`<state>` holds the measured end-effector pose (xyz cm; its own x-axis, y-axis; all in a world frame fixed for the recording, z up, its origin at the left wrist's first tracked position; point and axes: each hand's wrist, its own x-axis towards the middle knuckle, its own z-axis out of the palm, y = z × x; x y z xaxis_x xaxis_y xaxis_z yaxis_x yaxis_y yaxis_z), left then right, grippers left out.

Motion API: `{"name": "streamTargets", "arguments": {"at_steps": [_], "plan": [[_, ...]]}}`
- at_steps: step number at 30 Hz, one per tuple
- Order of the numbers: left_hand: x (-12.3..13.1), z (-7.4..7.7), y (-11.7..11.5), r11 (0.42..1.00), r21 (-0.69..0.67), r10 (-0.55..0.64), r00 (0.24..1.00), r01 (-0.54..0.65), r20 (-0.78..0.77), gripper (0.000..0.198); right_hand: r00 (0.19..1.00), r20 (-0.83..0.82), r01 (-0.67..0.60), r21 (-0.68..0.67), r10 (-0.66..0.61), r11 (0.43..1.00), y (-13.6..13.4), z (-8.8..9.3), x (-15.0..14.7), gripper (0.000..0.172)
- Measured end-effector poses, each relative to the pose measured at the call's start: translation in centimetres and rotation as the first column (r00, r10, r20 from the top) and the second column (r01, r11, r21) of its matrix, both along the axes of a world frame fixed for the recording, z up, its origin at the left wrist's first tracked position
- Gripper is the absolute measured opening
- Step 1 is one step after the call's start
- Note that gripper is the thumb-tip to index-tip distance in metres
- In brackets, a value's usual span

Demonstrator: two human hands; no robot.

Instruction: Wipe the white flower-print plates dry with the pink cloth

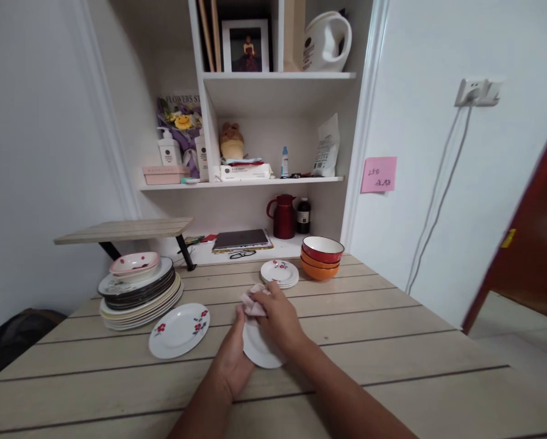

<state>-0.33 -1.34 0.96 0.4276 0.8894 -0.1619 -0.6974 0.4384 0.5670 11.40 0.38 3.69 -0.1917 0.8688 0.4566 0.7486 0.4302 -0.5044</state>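
Note:
My left hand [233,361] grips a small white plate [260,352] from its left side, holding it just over the wooden table [392,360]. On top of the plate my right hand [280,317] presses a crumpled pink cloth [253,303]. A white plate with red flowers [179,330] lies flat on the table to the left of my hands. A short stack of small white plates [280,273] stands just beyond them.
A tall pile of mixed plates [140,296] topped by a pink bowl [135,264] stands at the left. Stacked red and orange bowls [321,256] stand at the back right. Shelves [255,180] with bottles, a red jug [283,216] and a notebook rise behind the table.

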Motion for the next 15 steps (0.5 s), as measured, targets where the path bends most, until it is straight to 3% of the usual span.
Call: {"name": "streamTargets", "arguments": {"at_steps": [5,7,9,11,15], "plan": [[-1.1,-0.3,0.7,0.991,0.015,0.133,0.99,-0.134,0.056,0.053,0.935,0.052,-0.349,-0.031,0.35,0.937,-1.2,-0.5,-0.1,0.025],[-1.7,-0.5,1.0,0.989,0.031,0.141,0.988,-0.143,0.06,0.055,0.908,0.08,-0.403,-0.105,0.412,0.909,-1.3,-0.6,1.1,0.024],[-2.0,-0.7,1.2,0.991,0.058,0.117,0.99,-0.122,0.08,0.059,0.926,0.111,-0.338,-0.179,0.36,0.924,-1.1,-0.5,2.3,0.025],[-1.9,-1.0,1.3,0.991,0.089,0.094,0.989,-0.104,0.111,0.062,0.967,0.162,-0.157,-0.232,0.197,0.96,-0.7,-0.3,3.2,0.028],[-1.0,-1.2,1.1,0.993,0.107,0.026,0.992,-0.04,0.127,0.057,0.981,0.175,0.114,-0.189,-0.081,0.975,0.2,0.3,3.2,0.028]]}}
